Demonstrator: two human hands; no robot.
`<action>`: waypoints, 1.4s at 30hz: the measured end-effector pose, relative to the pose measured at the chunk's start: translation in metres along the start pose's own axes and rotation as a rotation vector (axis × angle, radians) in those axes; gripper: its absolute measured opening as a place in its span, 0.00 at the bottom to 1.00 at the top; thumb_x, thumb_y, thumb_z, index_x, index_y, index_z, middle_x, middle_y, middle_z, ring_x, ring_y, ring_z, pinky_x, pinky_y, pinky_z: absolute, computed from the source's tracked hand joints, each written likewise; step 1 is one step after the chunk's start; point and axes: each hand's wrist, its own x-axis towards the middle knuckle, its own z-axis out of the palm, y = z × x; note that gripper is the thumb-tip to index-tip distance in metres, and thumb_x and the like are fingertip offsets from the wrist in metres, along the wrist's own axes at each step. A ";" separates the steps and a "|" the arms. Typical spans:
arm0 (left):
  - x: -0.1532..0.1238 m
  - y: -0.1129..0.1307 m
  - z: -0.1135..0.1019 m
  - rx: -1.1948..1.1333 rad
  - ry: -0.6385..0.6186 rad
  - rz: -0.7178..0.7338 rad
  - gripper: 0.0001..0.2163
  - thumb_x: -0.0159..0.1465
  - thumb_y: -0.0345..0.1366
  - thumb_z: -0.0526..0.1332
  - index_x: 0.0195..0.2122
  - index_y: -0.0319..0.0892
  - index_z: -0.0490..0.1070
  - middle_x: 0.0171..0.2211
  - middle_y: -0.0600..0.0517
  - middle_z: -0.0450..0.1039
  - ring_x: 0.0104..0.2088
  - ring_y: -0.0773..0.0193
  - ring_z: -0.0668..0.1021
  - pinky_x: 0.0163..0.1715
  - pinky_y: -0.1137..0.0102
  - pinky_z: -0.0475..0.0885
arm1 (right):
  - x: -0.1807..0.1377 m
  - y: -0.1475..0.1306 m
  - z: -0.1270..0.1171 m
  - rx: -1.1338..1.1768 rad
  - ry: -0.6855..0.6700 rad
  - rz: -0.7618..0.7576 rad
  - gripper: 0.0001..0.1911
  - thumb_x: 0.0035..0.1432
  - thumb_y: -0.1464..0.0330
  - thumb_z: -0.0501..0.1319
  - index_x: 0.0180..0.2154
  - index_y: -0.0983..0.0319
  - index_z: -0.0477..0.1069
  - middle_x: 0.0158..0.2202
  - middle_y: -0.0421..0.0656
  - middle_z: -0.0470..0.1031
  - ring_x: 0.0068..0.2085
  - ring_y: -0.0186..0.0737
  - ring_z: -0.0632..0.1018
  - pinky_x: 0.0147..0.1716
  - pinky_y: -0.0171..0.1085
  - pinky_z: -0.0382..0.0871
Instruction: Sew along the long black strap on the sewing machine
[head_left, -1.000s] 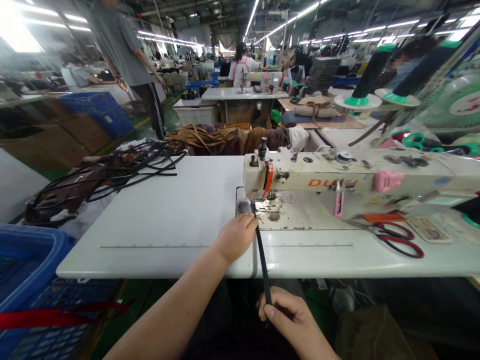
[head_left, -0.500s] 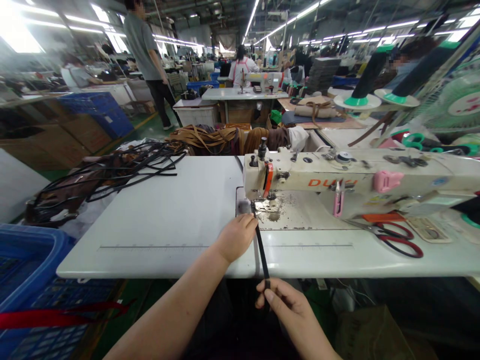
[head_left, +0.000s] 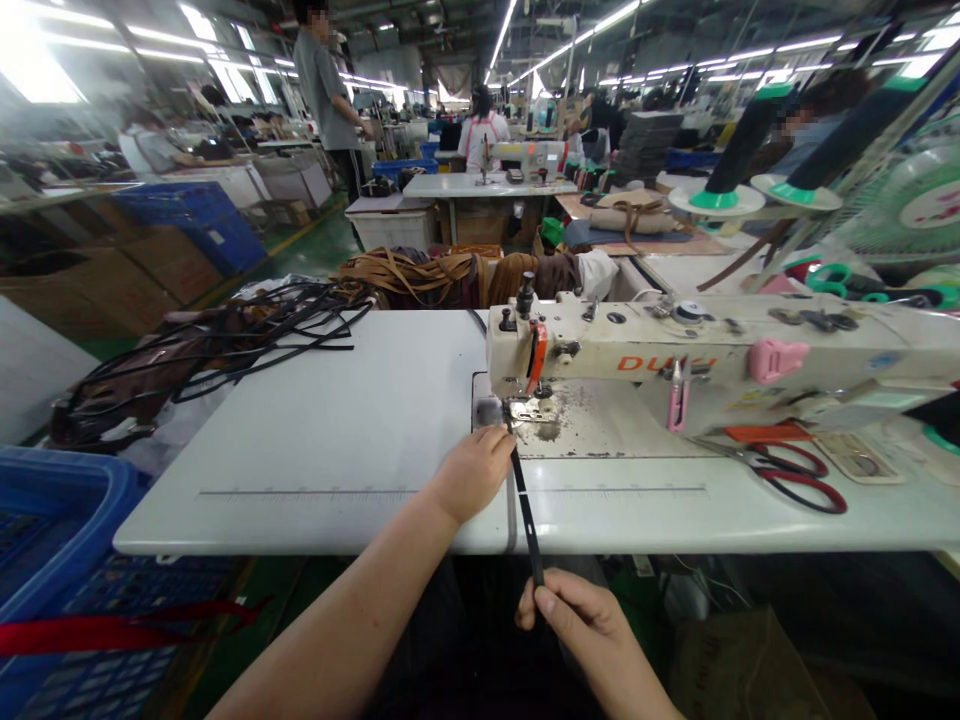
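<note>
A narrow black strap (head_left: 528,525) runs from beneath the presser foot area of the sewing machine (head_left: 600,350) down past the table's front edge. It bears a pale line across it and a small light slot. My left hand (head_left: 480,472) lies on the white table close to the needle, its fingers together and closed over the strap's upper part. Below the table edge, my right hand (head_left: 576,612) pinches the strap's lower end between thumb and fingers. The needle tip is too small to make out.
Red-handled scissors (head_left: 799,478) lie right of the machine bed. Black straps (head_left: 300,335) are heaped at the table's far left. A blue basket (head_left: 71,470) stands at the left. Behind the machine are thread cones (head_left: 739,150) and a green fan (head_left: 911,205).
My right hand has shifted slightly down and right. The strap's pale line and slot now show between my hands. Behind, a standing person has moved to the right.
</note>
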 end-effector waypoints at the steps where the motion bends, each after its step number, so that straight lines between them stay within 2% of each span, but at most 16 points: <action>1: 0.000 0.000 0.000 0.000 0.000 0.006 0.08 0.73 0.27 0.53 0.45 0.41 0.72 0.48 0.42 0.76 0.54 0.53 0.79 0.60 0.56 0.76 | 0.000 0.000 0.000 -0.005 -0.010 -0.007 0.26 0.70 0.49 0.59 0.30 0.60 0.79 0.30 0.44 0.79 0.35 0.42 0.78 0.40 0.39 0.70; 22: -0.001 -0.001 0.002 -0.014 -0.004 -0.026 0.09 0.73 0.28 0.53 0.47 0.41 0.72 0.50 0.42 0.76 0.54 0.53 0.80 0.60 0.56 0.77 | -0.001 -0.003 0.001 -0.041 -0.024 -0.047 0.26 0.70 0.49 0.60 0.29 0.60 0.79 0.29 0.44 0.77 0.33 0.41 0.77 0.38 0.39 0.69; 29: 0.002 -0.001 0.003 -0.111 0.027 -0.122 0.12 0.71 0.26 0.55 0.54 0.40 0.68 0.57 0.41 0.73 0.58 0.52 0.78 0.63 0.56 0.75 | -0.001 0.000 0.001 -0.026 -0.056 -0.059 0.26 0.71 0.51 0.60 0.28 0.61 0.78 0.28 0.43 0.77 0.33 0.40 0.76 0.37 0.37 0.68; 38: -0.001 -0.001 0.005 -0.030 0.005 -0.060 0.09 0.73 0.27 0.53 0.50 0.39 0.70 0.53 0.40 0.75 0.55 0.53 0.80 0.60 0.57 0.76 | -0.002 0.000 -0.001 -0.003 -0.076 -0.065 0.25 0.70 0.49 0.60 0.30 0.61 0.77 0.28 0.42 0.76 0.32 0.39 0.75 0.35 0.36 0.67; 42: -0.002 -0.001 0.004 0.014 0.004 -0.024 0.08 0.73 0.27 0.53 0.47 0.39 0.72 0.52 0.40 0.76 0.53 0.53 0.80 0.58 0.57 0.78 | 0.001 0.001 0.001 -0.030 0.009 -0.088 0.22 0.64 0.49 0.66 0.30 0.60 0.74 0.33 0.43 0.75 0.36 0.41 0.76 0.39 0.37 0.69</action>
